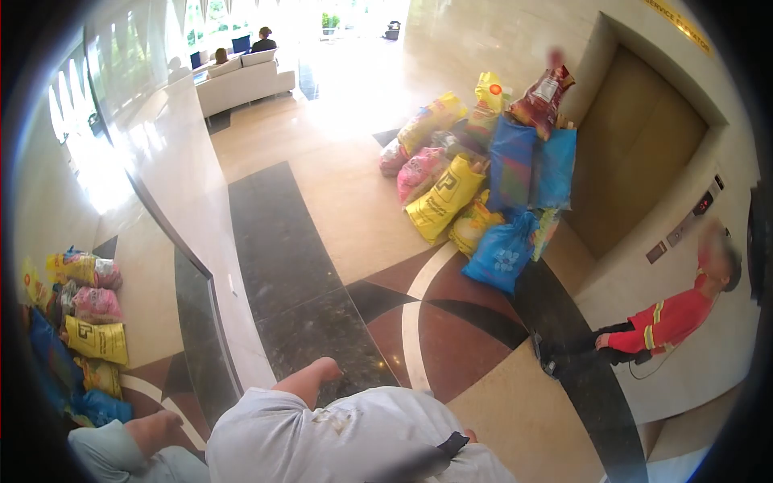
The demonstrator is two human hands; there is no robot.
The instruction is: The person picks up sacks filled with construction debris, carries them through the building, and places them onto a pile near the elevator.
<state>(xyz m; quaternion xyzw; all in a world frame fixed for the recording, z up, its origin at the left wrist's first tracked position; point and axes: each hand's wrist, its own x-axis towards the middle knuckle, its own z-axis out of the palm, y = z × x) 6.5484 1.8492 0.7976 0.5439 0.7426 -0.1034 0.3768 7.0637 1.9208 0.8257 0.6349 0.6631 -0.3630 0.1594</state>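
My left arm reaches out of a short light-grey sleeve. My left hand (328,369) seems to be at its rounded end, over the dark floor strip, but its fingers cannot be made out. Nothing shows in it. A sliver of skin, perhaps my right hand (471,436), shows at the right edge of my shirt (322,435), beside a blurred dark object (427,460) across my front. Ahead on the floor stands a heap of filled bags: a blue bag with a white flower print (501,253), a yellow bag (447,197), a pink bag (420,173) and a dark red bag (545,97).
A person in a red jacket (672,318) stands at the right wall by the elevator buttons (704,203). The closed elevator door (640,153) is beside the bags. A glossy wall (181,177) on the left reflects them. People sit on a white sofa (245,84) farther off.
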